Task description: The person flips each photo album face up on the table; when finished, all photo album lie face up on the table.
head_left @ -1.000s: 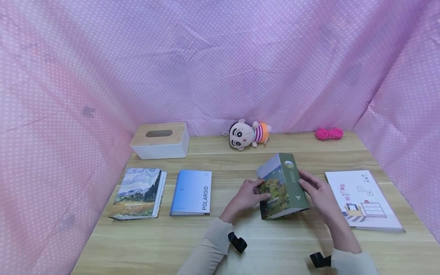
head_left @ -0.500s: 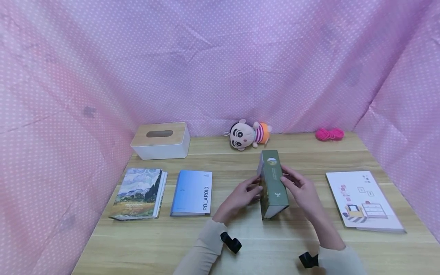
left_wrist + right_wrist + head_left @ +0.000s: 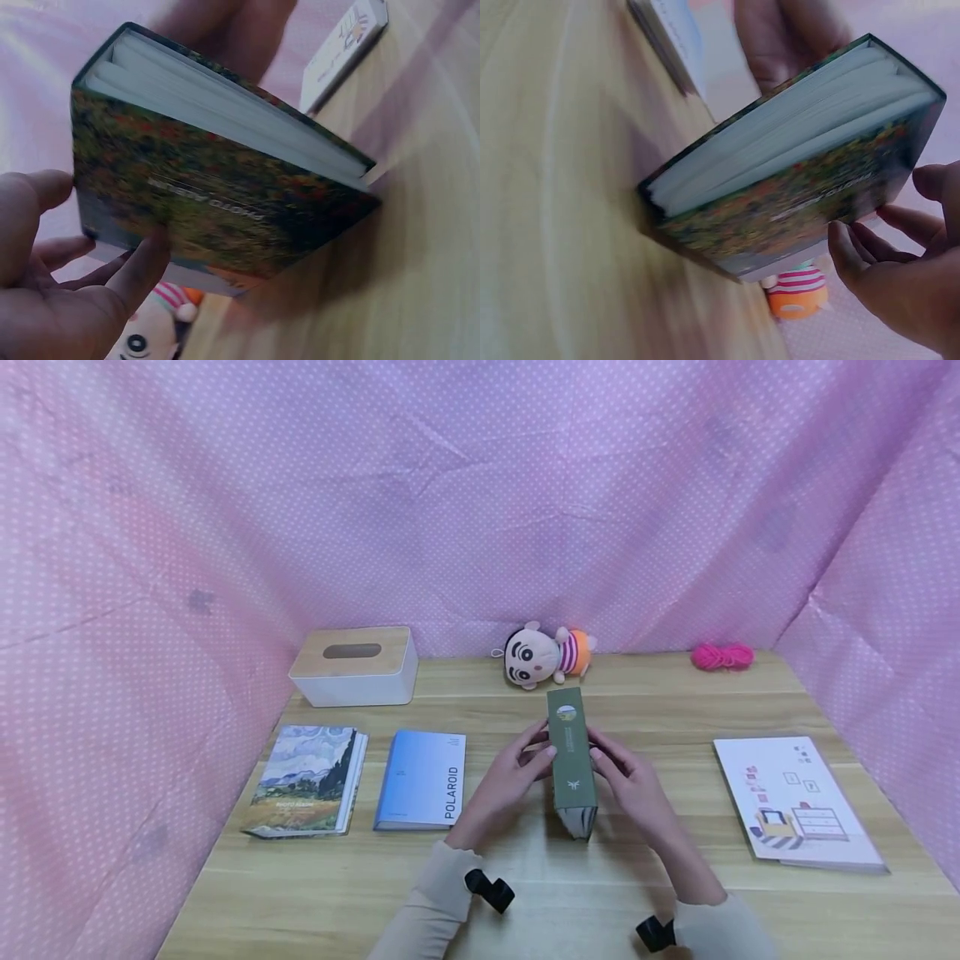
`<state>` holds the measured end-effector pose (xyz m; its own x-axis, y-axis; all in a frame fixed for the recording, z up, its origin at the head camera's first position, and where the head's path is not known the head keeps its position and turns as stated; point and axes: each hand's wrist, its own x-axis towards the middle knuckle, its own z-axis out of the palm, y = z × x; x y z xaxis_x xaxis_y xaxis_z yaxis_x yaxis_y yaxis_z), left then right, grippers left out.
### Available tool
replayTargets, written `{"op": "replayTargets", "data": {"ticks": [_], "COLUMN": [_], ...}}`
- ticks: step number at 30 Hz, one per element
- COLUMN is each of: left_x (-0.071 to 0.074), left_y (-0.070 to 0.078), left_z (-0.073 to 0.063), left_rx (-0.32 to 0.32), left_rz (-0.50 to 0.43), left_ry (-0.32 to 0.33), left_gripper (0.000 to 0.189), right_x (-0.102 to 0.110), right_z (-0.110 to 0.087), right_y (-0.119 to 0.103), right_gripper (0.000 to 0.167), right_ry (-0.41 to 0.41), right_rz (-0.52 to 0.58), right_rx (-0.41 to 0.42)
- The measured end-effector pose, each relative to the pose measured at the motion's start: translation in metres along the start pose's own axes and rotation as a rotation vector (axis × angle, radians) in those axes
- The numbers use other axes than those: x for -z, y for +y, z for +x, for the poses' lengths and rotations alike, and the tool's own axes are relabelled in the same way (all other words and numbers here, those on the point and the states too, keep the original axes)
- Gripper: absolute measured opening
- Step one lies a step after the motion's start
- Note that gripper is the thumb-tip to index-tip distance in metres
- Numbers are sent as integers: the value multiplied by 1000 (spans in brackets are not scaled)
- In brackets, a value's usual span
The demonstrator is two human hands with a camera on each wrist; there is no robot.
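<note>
A thick photo album [image 3: 572, 752] with a green spine stands on its long page edge, spine up, in the middle of the table. Its covers carry an autumn foliage picture, and "PHOTO ALBUM" reads upside down in the left wrist view. My left hand [image 3: 510, 777] holds it from the left, thumb by the spine edge and fingers on the cover [image 3: 217, 180]. From the other side my right hand [image 3: 633, 785] holds the opposite cover [image 3: 810, 202] with thumb and fingertips. White page edges [image 3: 795, 127] show between the covers.
On the wooden table [image 3: 555, 910], a landscape photo album [image 3: 303, 781] and a blue POLAROID album [image 3: 422, 781] lie left. A white illustrated book [image 3: 798, 802] lies right. Behind are a tissue box [image 3: 352, 668], a plush doll [image 3: 547, 654] and pink yarn [image 3: 722, 657].
The green-spined album has moved left and turned from a slant to upright, so its left cover is hardly seen from above now. Both hands have moved left with it.
</note>
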<state>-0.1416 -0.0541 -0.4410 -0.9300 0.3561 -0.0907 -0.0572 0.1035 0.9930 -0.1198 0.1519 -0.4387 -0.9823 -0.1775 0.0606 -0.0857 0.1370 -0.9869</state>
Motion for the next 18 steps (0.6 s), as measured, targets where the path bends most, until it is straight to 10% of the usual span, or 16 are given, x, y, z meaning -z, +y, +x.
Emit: {"op": "replayTargets", "data": {"ticks": [18], "left_x": [49], "left_y": [10], "left_z": [-18], "left_rx": [43], "left_rz": [354], "left_ry": [29], "left_gripper": [70], "right_x": [-22], "right_z": [0], "right_y": [30], "right_gripper": [67], "right_ry": [-173], "right_rz": [-263], "right_rx": [-147]}}
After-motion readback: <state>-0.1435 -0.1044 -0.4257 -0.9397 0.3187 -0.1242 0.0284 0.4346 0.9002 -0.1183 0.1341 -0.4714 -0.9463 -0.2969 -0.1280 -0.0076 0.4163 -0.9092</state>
